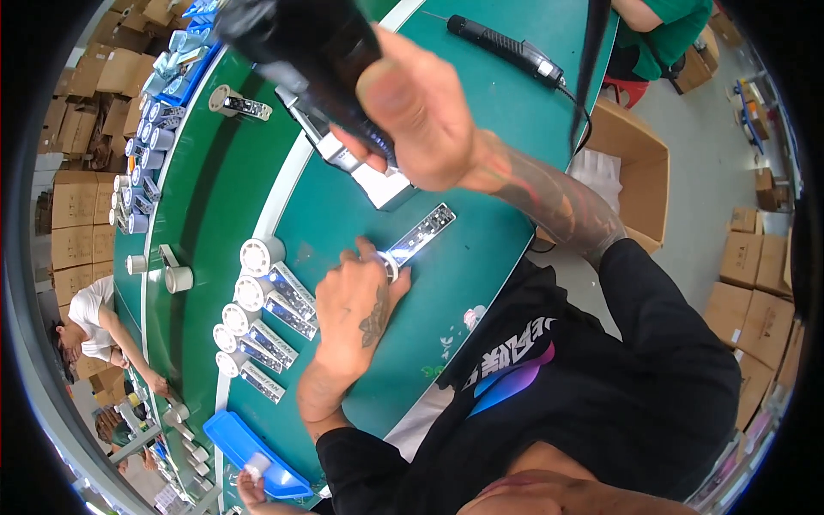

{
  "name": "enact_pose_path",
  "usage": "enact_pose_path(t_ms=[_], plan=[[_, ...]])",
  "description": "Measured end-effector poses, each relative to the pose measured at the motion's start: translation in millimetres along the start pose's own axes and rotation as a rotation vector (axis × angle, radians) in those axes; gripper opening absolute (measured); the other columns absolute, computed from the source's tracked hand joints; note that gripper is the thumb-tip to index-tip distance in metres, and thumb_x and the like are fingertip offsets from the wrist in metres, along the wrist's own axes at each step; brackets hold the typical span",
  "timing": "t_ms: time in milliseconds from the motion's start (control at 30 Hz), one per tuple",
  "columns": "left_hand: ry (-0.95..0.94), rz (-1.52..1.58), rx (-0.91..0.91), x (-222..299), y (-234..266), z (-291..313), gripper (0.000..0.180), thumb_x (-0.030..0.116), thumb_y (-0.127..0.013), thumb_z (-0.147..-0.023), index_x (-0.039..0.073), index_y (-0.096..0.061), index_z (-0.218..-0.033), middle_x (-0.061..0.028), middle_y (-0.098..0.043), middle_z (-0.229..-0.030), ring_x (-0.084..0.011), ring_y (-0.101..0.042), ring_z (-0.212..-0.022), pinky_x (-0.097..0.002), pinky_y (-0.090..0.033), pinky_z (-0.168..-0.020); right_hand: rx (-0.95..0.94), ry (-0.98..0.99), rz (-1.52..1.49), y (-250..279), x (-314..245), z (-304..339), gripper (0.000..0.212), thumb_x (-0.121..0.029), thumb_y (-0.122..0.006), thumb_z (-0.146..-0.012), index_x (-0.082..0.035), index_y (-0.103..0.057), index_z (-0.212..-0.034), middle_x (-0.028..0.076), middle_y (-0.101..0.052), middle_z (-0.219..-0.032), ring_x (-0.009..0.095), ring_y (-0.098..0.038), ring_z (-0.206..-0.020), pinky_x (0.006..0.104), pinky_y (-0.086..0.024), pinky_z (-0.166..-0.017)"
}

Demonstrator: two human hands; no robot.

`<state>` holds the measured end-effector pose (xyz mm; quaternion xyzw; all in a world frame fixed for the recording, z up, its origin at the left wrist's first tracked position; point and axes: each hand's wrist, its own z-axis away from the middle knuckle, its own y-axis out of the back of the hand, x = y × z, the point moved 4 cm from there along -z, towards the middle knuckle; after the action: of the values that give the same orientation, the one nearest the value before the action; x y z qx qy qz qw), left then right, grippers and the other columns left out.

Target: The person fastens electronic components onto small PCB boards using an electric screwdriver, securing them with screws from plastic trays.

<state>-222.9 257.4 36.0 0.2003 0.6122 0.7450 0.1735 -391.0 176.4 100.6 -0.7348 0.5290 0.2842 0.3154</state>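
My left hand (pixel 356 309) lies low over the green table, its fingers closed round the white ring-shaped end of a part with a narrow circuit-board strip (pixel 427 230). A bright patch glows on the strip close to the ring. Raised near the camera, my right hand (pixel 425 120) is wrapped round a bulky black handheld tool (pixel 300 51); its working end cannot be made out. Below that hand stands a white and black box-like item (pixel 382 190), partly covered. Left of my left hand, several similar parts with white round heads (pixel 262 255) and circuit strips lie in a row.
A black electric screwdriver (pixel 506 50) with a cord lies at the far edge. Beyond the row runs a green conveyor (pixel 202 189) carrying white parts. A blue tray (pixel 283 476) sits lower left, another person's hand (pixel 251 491) beside it. An open carton (pixel 650 172) stands right.
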Motion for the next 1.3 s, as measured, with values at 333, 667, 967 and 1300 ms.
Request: enact_pose_path(t_ms=[333, 667, 967, 1300], plan=[[0.042, 0.063, -0.06, -2.3, -0.2, 0.1, 0.058, 0.037, -0.078, -0.087, -0.01, -0.061, -0.115, -0.0214, -0.067, -0.08, -0.0378, -0.069, -0.07, -0.0431, -0.056, -0.06, 0.061, -0.145, -0.228, 11.5, 1.6, 55.1, 0.071, -0.063, -0.037, -0.105, 0.001, -0.048, -0.132, 0.006, -0.057, -0.07, 0.007, -0.048, -0.05, 0.0222, -0.039, -0.047], [-0.008, -0.014, 0.003, -1.3, -3.0, 0.9, 0.053, 0.038, -0.078, -0.085, -0.008, -0.063, -0.106, -0.0176, -0.068, -0.077, -0.0326, -0.072, -0.065, -0.0377, -0.059, -0.055, 0.041, -0.174, -0.18, 15.0, 3.8, 66.0, 0.074, -0.066, -0.037, -0.103, 0.002, -0.048, -0.129, 0.007, -0.058, -0.072, 0.007, -0.048, -0.052, 0.0223, -0.039, -0.048], [0.048, 0.069, -0.042, -1.2, 0.2, 0.3, 0.056, 0.037, -0.079, -0.086, -0.009, -0.061, -0.11, -0.0216, -0.065, -0.078, -0.0378, -0.069, -0.068, -0.0431, -0.055, -0.059, 0.111, -0.16, -0.196, 18.5, 2.1, 65.2, 0.08, -0.069, -0.032, -0.102, 0.004, -0.053, -0.126, 0.008, -0.058, -0.069, 0.008, -0.047, -0.05, 0.0244, -0.039, -0.049], [0.045, 0.061, -0.044, -1.0, -0.1, 1.7, 0.059, 0.036, -0.08, -0.085, -0.011, -0.061, -0.114, -0.0215, -0.066, -0.078, -0.0374, -0.069, -0.068, -0.0427, -0.055, -0.059, 0.136, -0.298, -0.04, 19.2, 1.0, 64.8, 0.104, -0.092, -0.026, -0.086, 0.003, -0.043, -0.124, 0.006, -0.052, -0.061, 0.01, -0.046, -0.043, 0.0247, -0.04, -0.042]])
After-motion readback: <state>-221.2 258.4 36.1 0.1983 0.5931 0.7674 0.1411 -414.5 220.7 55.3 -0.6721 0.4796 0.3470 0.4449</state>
